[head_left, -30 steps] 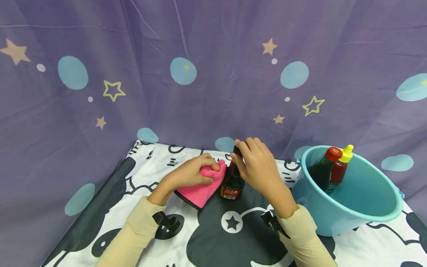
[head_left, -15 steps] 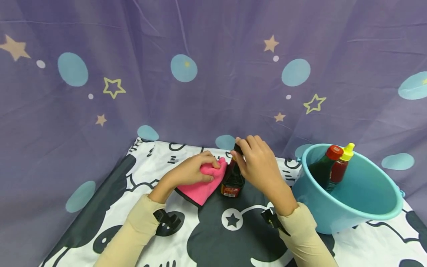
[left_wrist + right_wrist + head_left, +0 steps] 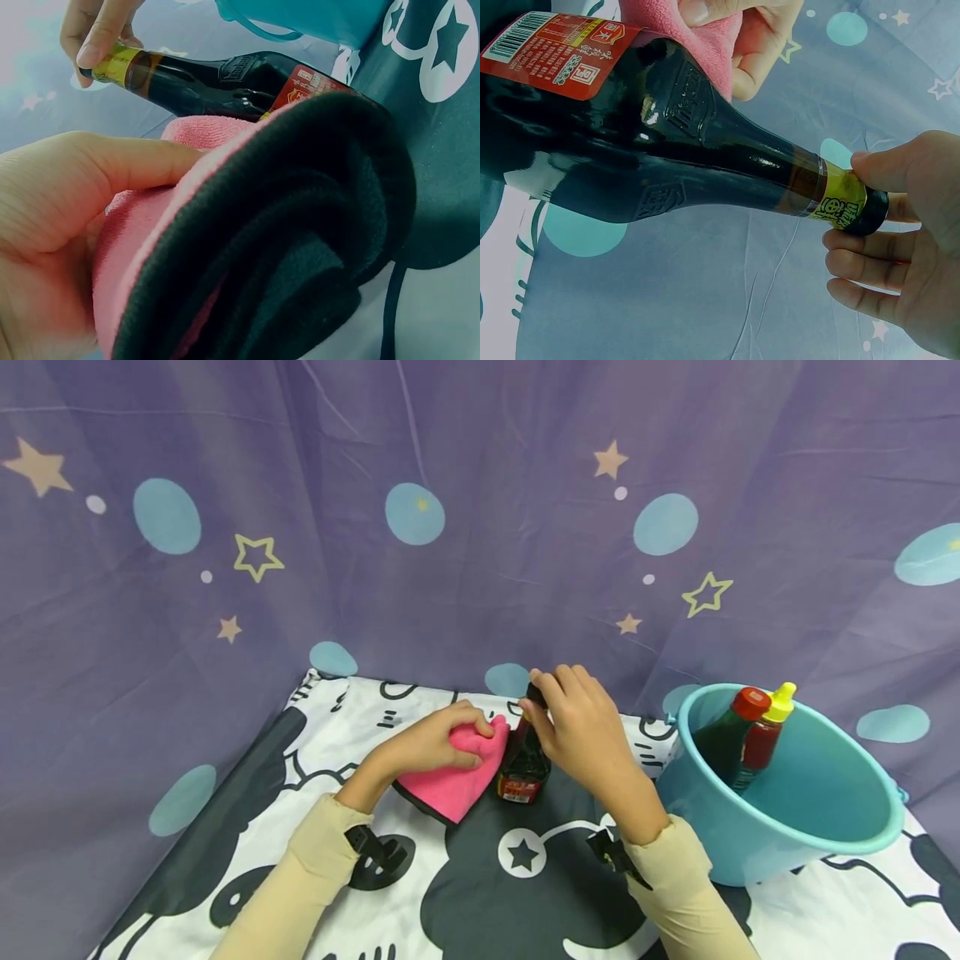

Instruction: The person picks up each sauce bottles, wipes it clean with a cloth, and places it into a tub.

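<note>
A dark glass sauce bottle [image 3: 523, 768] with a red label stands upright on the patterned cloth. My right hand [image 3: 585, 722] pinches its black cap [image 3: 874, 212] and yellow neck band between thumb and fingers. Just left of the bottle, my left hand [image 3: 431, 743] grips a bunched pink cloth [image 3: 457, 789] with a dark edge. In the right wrist view the pink cloth lies against the bottle's side. The left wrist view shows the cloth's dark, folded underside, which hides the lower part of the bottle.
A light blue bucket [image 3: 780, 852] stands to the right. Inside it lean a green bottle with a red cap [image 3: 751, 704] and a red bottle with a yellow nozzle [image 3: 781, 703]. A purple curtain [image 3: 480, 593] hangs behind the black-and-white sheet [image 3: 397, 935].
The head view has shifted very slightly. Both hands, the pink cloth and the bottle stay practically in place.
</note>
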`<state>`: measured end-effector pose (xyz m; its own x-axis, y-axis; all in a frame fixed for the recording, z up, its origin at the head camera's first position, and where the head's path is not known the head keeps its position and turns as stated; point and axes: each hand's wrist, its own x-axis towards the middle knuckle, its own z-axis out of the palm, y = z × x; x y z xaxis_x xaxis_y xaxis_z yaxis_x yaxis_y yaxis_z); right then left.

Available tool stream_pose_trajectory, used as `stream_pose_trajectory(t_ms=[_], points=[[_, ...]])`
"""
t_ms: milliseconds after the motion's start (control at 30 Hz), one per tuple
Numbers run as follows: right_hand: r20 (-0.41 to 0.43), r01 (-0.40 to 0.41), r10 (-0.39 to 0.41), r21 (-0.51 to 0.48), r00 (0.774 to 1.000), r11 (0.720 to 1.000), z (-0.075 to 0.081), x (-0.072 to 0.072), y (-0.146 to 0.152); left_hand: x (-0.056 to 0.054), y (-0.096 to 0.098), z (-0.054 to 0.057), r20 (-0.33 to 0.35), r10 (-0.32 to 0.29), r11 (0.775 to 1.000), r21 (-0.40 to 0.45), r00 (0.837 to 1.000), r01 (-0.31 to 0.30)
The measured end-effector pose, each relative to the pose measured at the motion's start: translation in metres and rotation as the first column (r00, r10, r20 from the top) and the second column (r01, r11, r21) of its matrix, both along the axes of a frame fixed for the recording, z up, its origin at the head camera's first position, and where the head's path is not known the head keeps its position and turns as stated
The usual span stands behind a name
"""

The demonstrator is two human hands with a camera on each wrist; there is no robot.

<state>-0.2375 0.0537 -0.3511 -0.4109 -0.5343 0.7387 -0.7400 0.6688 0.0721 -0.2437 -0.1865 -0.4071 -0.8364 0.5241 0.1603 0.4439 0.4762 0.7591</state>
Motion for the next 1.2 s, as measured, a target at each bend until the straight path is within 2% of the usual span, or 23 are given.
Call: stream_pose_trajectory(t_ms=[200, 367, 533, 733, 867, 1000, 1100, 1200], points=[[0.011, 0.003, -0.003, 0.002, 1.000, 1.000, -0.001, 0.002, 0.001, -0.001, -0.001, -0.005, 0.015, -0.012, 1.000, -0.027, 1.000, 0.012], [0.005, 0.008, -0.008, 0.001, 1.000, 1.000, -0.001, 0.002, 0.002, -0.002, 0.002, -0.014, 0.031, -0.015, 0.994, -0.107, 0.999, 0.018], [-0.003, 0.006, -0.006, -0.001, 1.000, 1.000, -0.002, 0.002, 0.003, -0.003, 0.006, -0.024, 0.022, 0.008, 0.980, -0.197, 1.000, -0.004], [-0.008, -0.004, 0.004, -0.003, 1.000, 1.000, -0.003, 0.002, 0.002, -0.002, 0.003, -0.026, 0.031, 0.014, 0.975, -0.221, 0.999, -0.007], [-0.007, -0.002, 0.002, 0.002, 1.000, 1.000, -0.003, 0.001, 0.001, -0.002, -0.005, -0.020, 0.019, 0.010, 0.974, -0.225, 1.000, -0.005], [-0.002, -0.001, 0.001, 0.001, 1.000, 1.000, -0.002, 0.001, 0.001, -0.001, -0.012, -0.005, -0.041, 0.054, 0.979, -0.194, 0.998, -0.061], [0.000, 0.000, 0.000, 0.002, 1.000, 1.000, -0.001, 0.001, 0.001, 0.002, -0.014, 0.009, -0.085, 0.096, 0.989, -0.102, 0.992, -0.105], [-0.003, 0.001, -0.001, 0.008, 1.000, 1.000, 0.000, 0.001, 0.001, 0.007, -0.011, 0.021, -0.085, 0.128, 0.991, 0.037, 0.988, -0.125]])
